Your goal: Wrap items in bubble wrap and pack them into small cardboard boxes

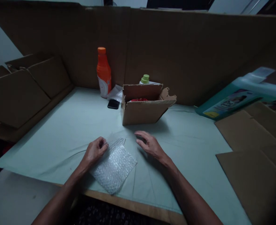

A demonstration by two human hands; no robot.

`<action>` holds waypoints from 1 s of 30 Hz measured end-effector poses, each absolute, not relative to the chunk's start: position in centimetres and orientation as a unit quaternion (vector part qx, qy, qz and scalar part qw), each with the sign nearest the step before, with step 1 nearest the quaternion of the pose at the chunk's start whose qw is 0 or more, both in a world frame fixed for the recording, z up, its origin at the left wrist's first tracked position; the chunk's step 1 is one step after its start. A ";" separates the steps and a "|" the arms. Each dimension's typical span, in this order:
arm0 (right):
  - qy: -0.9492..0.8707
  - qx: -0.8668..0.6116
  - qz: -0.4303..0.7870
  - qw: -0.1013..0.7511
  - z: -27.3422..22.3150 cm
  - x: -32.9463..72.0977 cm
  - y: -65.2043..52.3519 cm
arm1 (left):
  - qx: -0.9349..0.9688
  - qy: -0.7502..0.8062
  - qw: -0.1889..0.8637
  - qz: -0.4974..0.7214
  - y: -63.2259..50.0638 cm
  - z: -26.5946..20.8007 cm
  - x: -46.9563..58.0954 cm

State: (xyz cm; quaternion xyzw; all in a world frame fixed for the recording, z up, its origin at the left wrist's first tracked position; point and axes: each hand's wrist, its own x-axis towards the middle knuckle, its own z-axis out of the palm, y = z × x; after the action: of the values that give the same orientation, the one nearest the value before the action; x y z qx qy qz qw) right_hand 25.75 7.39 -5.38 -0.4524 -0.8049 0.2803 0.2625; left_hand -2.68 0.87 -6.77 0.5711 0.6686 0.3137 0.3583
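A piece of clear bubble wrap (115, 167) lies at an angle near the front of the table. My left hand (96, 150) is closed at its upper left edge, thumb and fingers pinched on the wrap. To the right of the wrap, my right hand (150, 146) hovers over the cloth with thumb and fingers apart, holding nothing. Just beyond both hands stands a small open cardboard box (144, 112), its right flap folded outward. Something red (138, 99) shows inside it, mostly hidden by the front wall.
Behind the box are an orange bottle (103, 73), a crumpled clear plastic piece (116, 93), a flat black object (113, 104) and a green-capped bottle (145, 78). A teal jug (231, 97) leans at right by cardboard flaps (252, 178). Cardboard boxes (18, 97) line the left.
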 end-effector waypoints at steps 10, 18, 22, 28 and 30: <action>-0.807 -0.465 0.289 0.219 -4.0 21.2 14.3 | 0.511 0.655 0.402 0.386 1.0 -6.9 -2.6; -0.830 -0.473 0.205 0.210 -7.4 20.7 1.3 | 0.456 0.650 0.434 0.426 1.1 -6.7 -2.6; -0.798 -0.438 0.300 0.285 -4.7 21.6 -1.3 | 0.438 0.626 0.474 0.438 0.9 -5.9 -2.1; -0.799 -0.253 0.428 0.339 4.7 25.3 -4.9 | 0.480 0.557 0.495 0.463 3.4 -3.7 2.6; -0.815 -0.179 0.448 0.321 5.4 24.8 -6.4 | 0.504 0.545 0.489 0.459 5.1 -3.8 4.8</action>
State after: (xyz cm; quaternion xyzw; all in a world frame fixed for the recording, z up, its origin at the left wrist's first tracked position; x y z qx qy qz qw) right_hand 24.75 -6.37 5.42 -0.1788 -0.8153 0.4478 0.3205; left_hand 4.81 5.08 -3.80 0.5043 0.5446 0.4587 0.4885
